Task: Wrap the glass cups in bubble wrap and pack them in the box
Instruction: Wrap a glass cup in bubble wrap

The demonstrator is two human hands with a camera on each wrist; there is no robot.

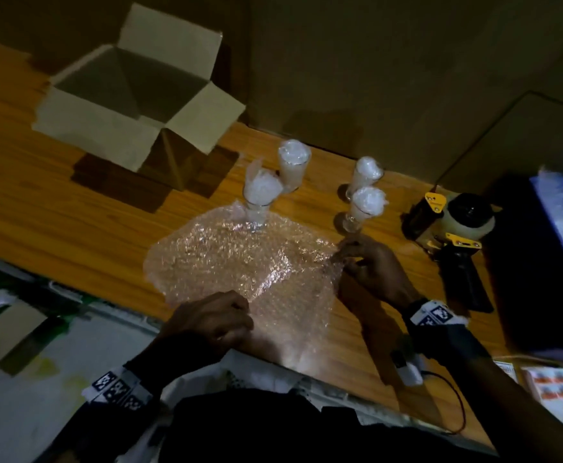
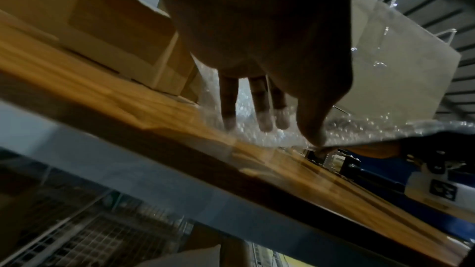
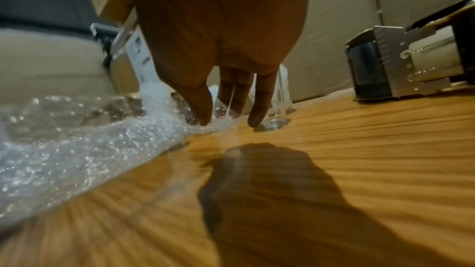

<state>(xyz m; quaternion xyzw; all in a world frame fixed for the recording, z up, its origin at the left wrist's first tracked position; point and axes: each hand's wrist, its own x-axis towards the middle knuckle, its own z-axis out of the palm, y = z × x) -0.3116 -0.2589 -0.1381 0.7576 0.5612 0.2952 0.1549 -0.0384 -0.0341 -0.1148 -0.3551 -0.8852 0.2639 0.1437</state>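
Centre of the head view: a clear, crinkled sheet of bubble wrap [image 1: 240, 262] spread flat on the orange-brown wooden table [image 1: 56, 202], its near edge reaching the table's front edge. Standing upright on the sheet's far edge, a tall clear glass cup stuffed with white wrap [image 1: 260, 202]. Just behind it to the right, off the sheet, a second stuffed glass cup [image 1: 294, 163]. Further right, a pair of smaller stuffed glass cups [image 1: 363, 192], one in front of the other, both on bare wood beside the sheet's right corner.

Upper left of the frame: an open brown cardboard box [image 1: 133, 95] with all four flaps folded outward, nothing visible inside, well apart from the cups.

Lower centre: left hand [image 1: 213, 320] over the sheet's near edge, thumb tip pressed down on the wrap in the left wrist view, fingers [image 2: 259, 107] extended and slightly spread above the bubbles. Whether the thumb and a finger beneath pinch the edge: cannot tell.

Centre right: right hand [image 1: 373, 265] at the sheet's right corner, thumb and fingertips [image 3: 203, 107] drawn together on the wrap's edge, pinching it just in front of the nearest small cup.

Right of frame: a yellow-and-black tape dispenser with a roll of clear tape [image 1: 453, 228] lying on the table, next to a dark blue tray [image 1: 524, 279].
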